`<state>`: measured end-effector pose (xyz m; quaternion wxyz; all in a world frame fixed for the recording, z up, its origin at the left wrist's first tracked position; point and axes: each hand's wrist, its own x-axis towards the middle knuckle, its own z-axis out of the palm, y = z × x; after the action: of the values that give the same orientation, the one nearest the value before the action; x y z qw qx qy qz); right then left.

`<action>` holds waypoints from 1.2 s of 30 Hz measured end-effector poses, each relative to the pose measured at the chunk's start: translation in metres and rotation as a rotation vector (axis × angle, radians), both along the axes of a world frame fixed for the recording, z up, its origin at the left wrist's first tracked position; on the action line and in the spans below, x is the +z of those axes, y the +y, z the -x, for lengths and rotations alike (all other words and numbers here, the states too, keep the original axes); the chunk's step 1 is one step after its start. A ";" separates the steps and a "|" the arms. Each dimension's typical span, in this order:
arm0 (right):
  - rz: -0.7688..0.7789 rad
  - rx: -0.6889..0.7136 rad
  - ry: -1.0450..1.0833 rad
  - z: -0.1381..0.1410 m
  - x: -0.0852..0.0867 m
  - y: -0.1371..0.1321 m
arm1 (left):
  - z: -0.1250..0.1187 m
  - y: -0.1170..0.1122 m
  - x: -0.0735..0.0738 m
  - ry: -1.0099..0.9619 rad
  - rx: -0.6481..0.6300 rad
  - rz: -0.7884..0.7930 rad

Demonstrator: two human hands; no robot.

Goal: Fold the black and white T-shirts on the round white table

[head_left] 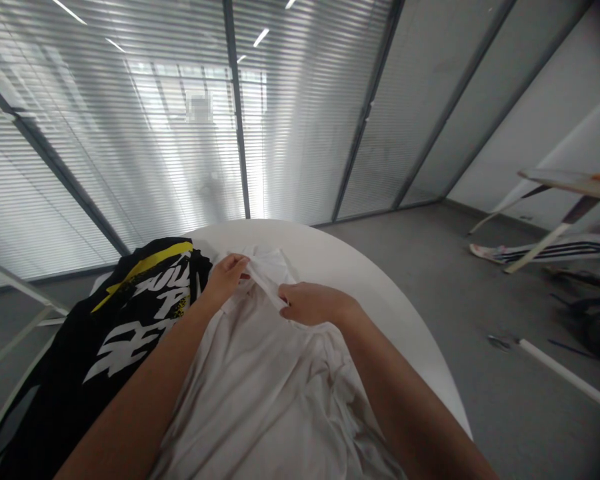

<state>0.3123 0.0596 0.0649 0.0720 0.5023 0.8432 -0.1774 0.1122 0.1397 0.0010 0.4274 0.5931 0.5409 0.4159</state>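
Observation:
A white, shirt-like garment [260, 380] lies wrinkled across the table and runs down towards me. Near its far end, my left hand [229, 279] pinches the fabric between thumb and fingers. To the right, my right hand [313, 301] is closed on the same garment, its fingers partly tucked out of sight. Between the two hands a thin white strip of the cloth is stretched, looking like a collar or hem edge. A black garment [125, 320] with white lettering and a yellow stripe lies just left of my left forearm.
The round white table [395, 320] shows its right edge. Glass partitions with blinds [300, 120] stand behind it. At the right, a person's leg in striped trousers [555, 251] shows under another table [570, 183]. A white pole [565, 373] crosses above the grey floor.

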 end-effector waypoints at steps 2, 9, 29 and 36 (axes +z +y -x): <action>-0.027 0.035 0.075 0.001 0.000 0.000 | -0.002 -0.002 0.001 0.002 0.018 0.031; -0.066 0.073 0.347 0.019 -0.010 0.000 | 0.010 -0.002 0.008 0.035 0.008 -0.003; -0.080 0.068 1.001 0.058 -0.058 0.011 | 0.047 0.062 0.047 -0.158 -0.020 0.127; -0.183 0.149 0.772 0.058 -0.065 0.011 | 0.059 0.090 0.018 0.146 0.130 0.124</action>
<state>0.2543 0.0709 -0.0004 -0.2822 0.3406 0.8548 -0.2715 0.0529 0.2297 0.0188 0.3950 0.5579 0.6325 0.3643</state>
